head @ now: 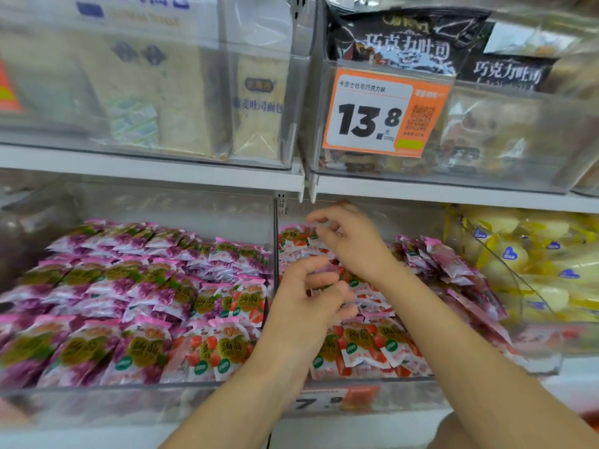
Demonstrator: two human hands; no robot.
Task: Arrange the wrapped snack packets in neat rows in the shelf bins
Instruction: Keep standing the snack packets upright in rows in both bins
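Under both hands: strawberry packets in right bin.

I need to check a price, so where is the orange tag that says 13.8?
The orange price tag hangs on the front of the upper-right clear bin, just below the black snack bags and above the right hand.

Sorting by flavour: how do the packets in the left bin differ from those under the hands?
The left-bin packets show mostly purple grape print and lie in tidy rows. The packets under the hands show red strawberry print and look looser. Both are small, pink-edged wrappers with a round centre label.
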